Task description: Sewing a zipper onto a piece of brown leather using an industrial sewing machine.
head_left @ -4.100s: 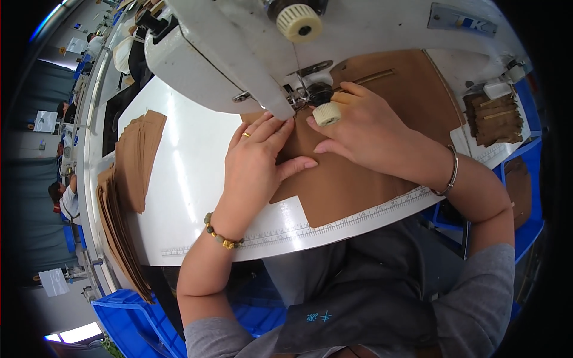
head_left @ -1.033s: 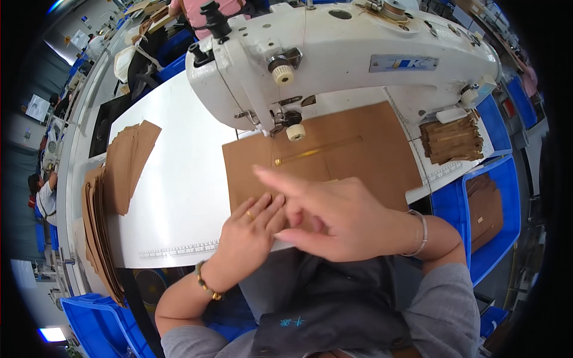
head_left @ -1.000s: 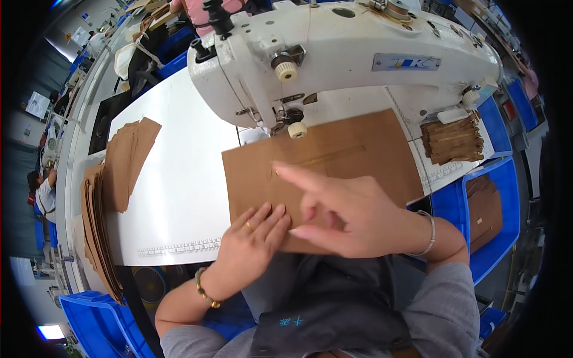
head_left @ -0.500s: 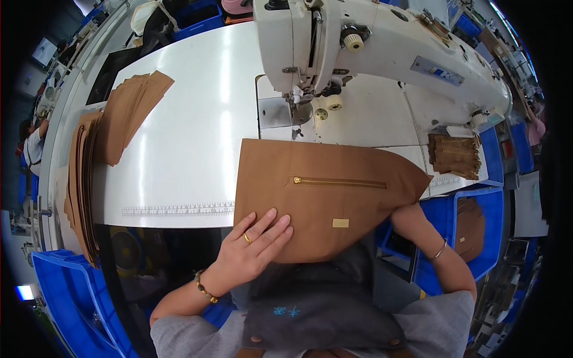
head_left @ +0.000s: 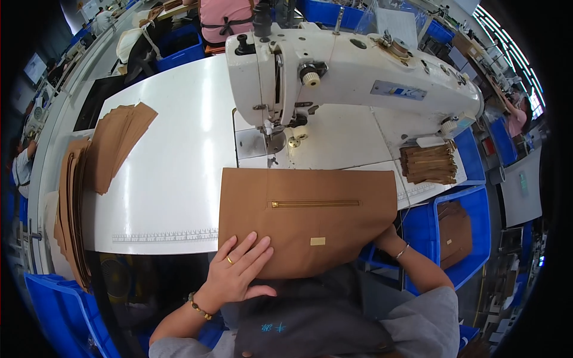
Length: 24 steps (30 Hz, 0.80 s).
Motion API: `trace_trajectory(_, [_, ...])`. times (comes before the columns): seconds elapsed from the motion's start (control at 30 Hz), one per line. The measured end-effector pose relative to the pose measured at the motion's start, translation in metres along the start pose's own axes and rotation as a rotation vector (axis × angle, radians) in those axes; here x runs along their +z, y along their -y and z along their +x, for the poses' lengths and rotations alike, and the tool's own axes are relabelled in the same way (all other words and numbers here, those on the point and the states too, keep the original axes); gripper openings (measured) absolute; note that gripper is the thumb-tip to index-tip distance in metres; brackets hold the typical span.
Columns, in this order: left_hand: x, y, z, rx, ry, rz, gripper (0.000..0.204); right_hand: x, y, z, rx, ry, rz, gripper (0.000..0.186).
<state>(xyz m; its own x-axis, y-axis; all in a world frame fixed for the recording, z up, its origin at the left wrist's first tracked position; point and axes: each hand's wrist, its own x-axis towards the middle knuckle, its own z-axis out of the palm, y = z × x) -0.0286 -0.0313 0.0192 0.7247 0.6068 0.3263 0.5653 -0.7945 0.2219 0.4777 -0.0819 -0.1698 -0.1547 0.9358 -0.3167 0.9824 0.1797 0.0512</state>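
Observation:
A brown fabric panel (head_left: 307,224) lies at the table's front edge, below the sewing machine's needle area (head_left: 270,129) and apart from it. Across the panel runs a brass-coloured zipper (head_left: 316,204), with a small yellowish label (head_left: 318,241) lower down. My left hand (head_left: 239,268) rests flat on the panel's lower left corner, fingers stretched and thumb out to the side. At the right edge, my right hand (head_left: 388,240) reaches under the panel, which hides its fingers.
The white sewing machine (head_left: 340,71) stands across the table's back. Stacks of brown pieces (head_left: 122,140) lie at the left, and a bundle of brown strips (head_left: 428,164) sits at the right. Blue bins stand at both sides, the right bin (head_left: 477,238) with brown pieces inside.
The view has shifted, so the table sits lower and more to the left. The panel's right side, bent to a point before, now lies straighter. My left thumb has spread out.

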Motion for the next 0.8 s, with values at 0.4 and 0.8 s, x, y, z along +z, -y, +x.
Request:
trace_trajectory(0.4, [-0.007,0.0,0.02,-0.021,-0.151,-0.009,0.047,0.043,0.018,-0.201,1.137,0.469,1.653,0.019])
trace_trajectory(0.8, [0.002,0.03,0.049,-0.519,-0.211,0.097,0.072,-0.301,0.115,0.003,-0.288,-0.319,0.544,0.039])
